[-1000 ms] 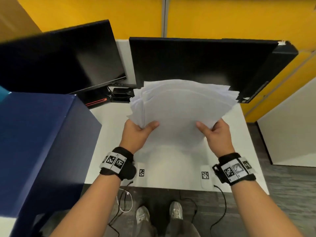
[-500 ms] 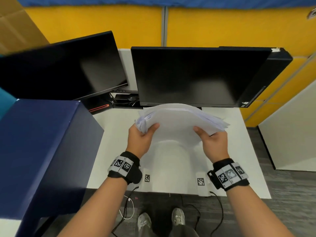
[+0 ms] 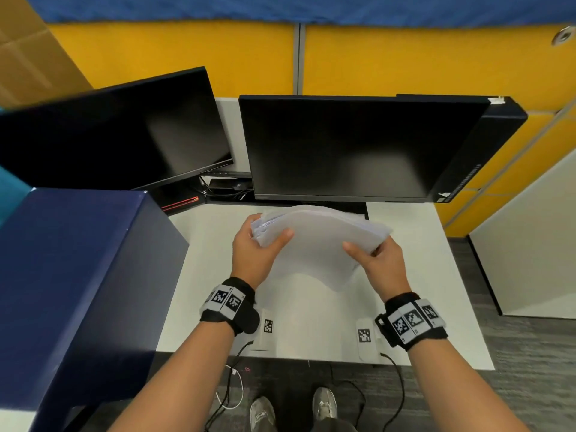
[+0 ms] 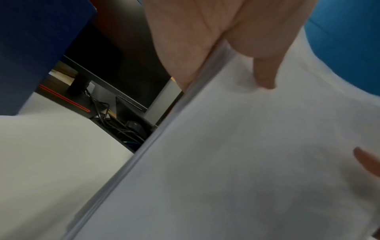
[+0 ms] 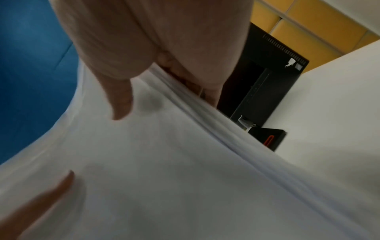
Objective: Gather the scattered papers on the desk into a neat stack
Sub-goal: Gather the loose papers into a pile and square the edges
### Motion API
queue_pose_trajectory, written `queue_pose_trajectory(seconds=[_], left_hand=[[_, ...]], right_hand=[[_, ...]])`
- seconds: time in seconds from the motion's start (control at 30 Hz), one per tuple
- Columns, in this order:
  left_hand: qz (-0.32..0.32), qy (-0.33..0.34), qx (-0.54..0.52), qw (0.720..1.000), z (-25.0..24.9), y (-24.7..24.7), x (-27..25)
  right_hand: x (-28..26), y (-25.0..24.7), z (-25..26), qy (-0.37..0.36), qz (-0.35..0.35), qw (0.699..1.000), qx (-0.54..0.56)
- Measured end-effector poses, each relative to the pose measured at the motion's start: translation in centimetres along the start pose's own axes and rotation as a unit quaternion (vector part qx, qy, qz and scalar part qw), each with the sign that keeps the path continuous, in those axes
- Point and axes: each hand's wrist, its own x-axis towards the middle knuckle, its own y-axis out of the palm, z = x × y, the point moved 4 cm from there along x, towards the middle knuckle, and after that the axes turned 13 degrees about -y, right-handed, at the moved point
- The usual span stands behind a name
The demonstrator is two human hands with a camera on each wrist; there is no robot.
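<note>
I hold the stack of papers (image 3: 318, 241) in both hands, lifted off the white worktop (image 3: 414, 291) just in front of the larger monitor (image 3: 343, 148), which I take as my landmark. My left hand (image 3: 255, 254) grips the stack's left edge, thumb lying across the top sheet and the fingers curled underneath; the left wrist view shows that edge running between thumb and palm, the sheets nearly flush there. My right hand (image 3: 380, 263) grips the right edge the same way, thumb on top and fingers below, and in the right wrist view the sheet edges on that side are slightly fanned rather than even. The stack bows upward between my hands and tilts, its far edge close below the monitor's bottom bezel. A second monitor (image 3: 115, 132) stands to the left of the landmark monitor, angled, with a dark blue box (image 3: 78, 291) nearer me on that side. Between the two screens, at their feet, lie black cables (image 4: 115, 120) and a dark base with a red stripe (image 3: 180, 203). Two small printed marker tags (image 3: 268, 326) lie on the worktop's near edge, well in front of the monitor.
</note>
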Motion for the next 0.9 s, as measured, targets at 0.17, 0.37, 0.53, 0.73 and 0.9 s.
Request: queue_pose_trajectory(seconds=[0.17,0.37,0.53,0.73,0.9], left_hand=[[-0.074,0.026,-0.076,0.994,-2.7,0.7,-0.6],[-0.117,0.012,-0.102,0.988,-4.1,1.3,0.5],[-0.082,0.046,-0.085,0.992,-4.5,1.5,0.8],[-0.008,0.063,-0.061,0.996,-4.0,0.5,1.7],[0.075,-0.049,0.074,0.993,2.6,-0.2,3.8]], right_hand=[[0.8,0.7,2.0,-0.018,-0.058,0.996,0.061],[3.0,1.9,3.5,0.011,-0.177,0.984,0.027],[3.7,2.5,4.1,-0.013,-0.204,0.979,0.021],[4.3,1.7,3.7,-0.046,-0.156,0.985,0.051],[3.1,0.1,-2.6,0.023,0.059,0.998,-0.017]])
